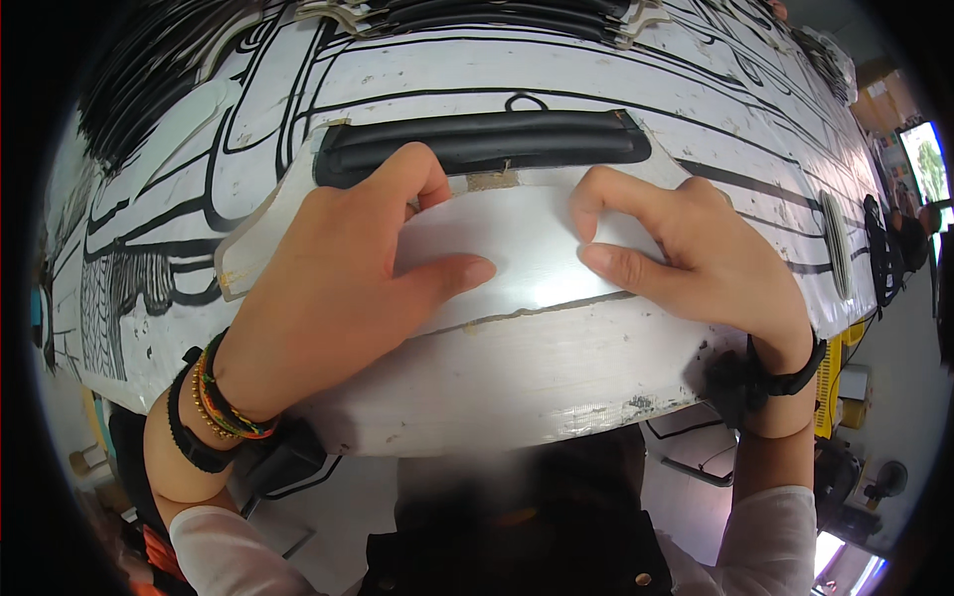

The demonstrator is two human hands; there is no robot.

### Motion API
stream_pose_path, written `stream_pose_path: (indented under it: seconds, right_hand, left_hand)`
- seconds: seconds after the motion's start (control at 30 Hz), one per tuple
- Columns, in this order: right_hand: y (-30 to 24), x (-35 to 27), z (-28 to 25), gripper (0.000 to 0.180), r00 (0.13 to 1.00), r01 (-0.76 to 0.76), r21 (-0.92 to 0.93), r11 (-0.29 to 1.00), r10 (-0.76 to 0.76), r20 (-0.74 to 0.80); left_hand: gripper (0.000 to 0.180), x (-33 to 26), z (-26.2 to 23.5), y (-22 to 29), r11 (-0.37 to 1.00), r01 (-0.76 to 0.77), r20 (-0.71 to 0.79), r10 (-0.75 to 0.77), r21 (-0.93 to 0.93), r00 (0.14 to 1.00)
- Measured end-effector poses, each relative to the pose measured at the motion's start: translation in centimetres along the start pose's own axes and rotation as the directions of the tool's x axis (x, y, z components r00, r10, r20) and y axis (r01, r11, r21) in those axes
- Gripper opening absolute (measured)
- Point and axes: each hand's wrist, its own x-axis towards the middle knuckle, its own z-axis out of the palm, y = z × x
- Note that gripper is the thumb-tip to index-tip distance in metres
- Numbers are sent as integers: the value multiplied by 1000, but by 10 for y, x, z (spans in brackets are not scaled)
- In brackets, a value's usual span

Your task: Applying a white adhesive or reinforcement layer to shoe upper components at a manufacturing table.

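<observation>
The pale sheet (527,233) lies just on the near side of the black strip (487,142). It looks light, thin and slick, best taken by its edges. Left hand (348,253) shows a wide thumb gap, right hand (696,243) a narrow one; whether either grips, I cannot tell.

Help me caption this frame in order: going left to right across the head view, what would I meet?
Drawn braid pattern → left hand → right hand → ribbed grey strip → bright panel
</observation>
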Motion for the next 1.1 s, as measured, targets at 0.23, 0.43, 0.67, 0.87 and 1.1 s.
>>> stream_pose_path:
  seconds: [0.23,0.43,0.67,0.87,1.1]
  right_hand:
    - [-3,-1,-2,16,997,-13,-40,999,16,74]
    - [-1,-3,-6,20,999,-17,-52,999,18,28]
    - [8,-2,-18,23,975,-190,-103,976,176,-134]
    - [32,-16,-53,40,861,-486,-365,795,361,-359]
    - [19,-24,-60,52,850,-466,-23,884,455,268]
  left_hand:
    - [32,2,-2,-1,1000,-5,31,4,18,1000]
    - [34,4,5,-6,958,-204,-77,223,204,972]
    - [34,6,1,10,991,54,-22,-52,120,998]
    - [33,5,2,6,996,-16,-3,17,86,1000]
    - [33,3,1,-5,978,-144,-22,149,153,989]
